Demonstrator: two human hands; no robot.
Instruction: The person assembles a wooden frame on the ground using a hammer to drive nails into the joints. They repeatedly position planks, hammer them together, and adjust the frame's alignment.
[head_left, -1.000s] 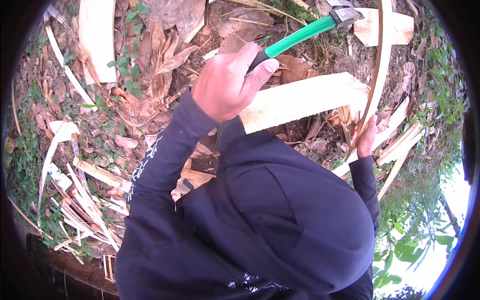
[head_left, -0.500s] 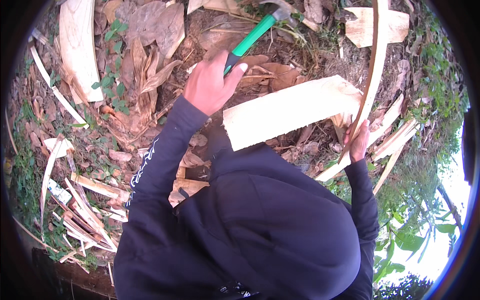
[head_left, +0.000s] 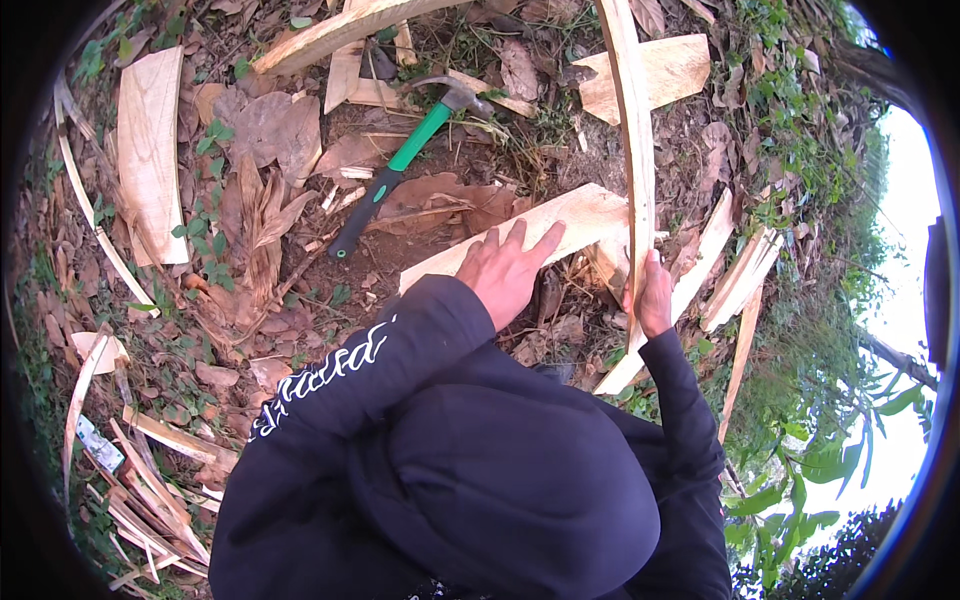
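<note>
My left hand (head_left: 510, 272), its fingers spread, rests flat on a pale wooden board (head_left: 585, 215) that lies aslant in front of me. Closed around the lower part of a long, curved wooden strip (head_left: 636, 130) is my right hand (head_left: 651, 296); some of its fingers are hidden behind the strip. The strip stands up along the board's right end and reaches past the top of the view. Beyond my left hand, a claw hammer (head_left: 408, 150) with a green and black handle lies on the leafy ground, touched by neither hand.
Another wooden board (head_left: 152, 150) lies at the far left, and a short wood piece (head_left: 650, 76) at the upper right. A curved piece of wood (head_left: 340, 38) crosses the top. Split wood strips (head_left: 745, 280) lie right of my right hand; a pile of offcuts (head_left: 150, 500) sits lower left.
My left hand has left the hammer's handle and moved right and nearer, onto the board. The hammer now lies free on the ground. My right hand keeps its hold on the curved strip.
</note>
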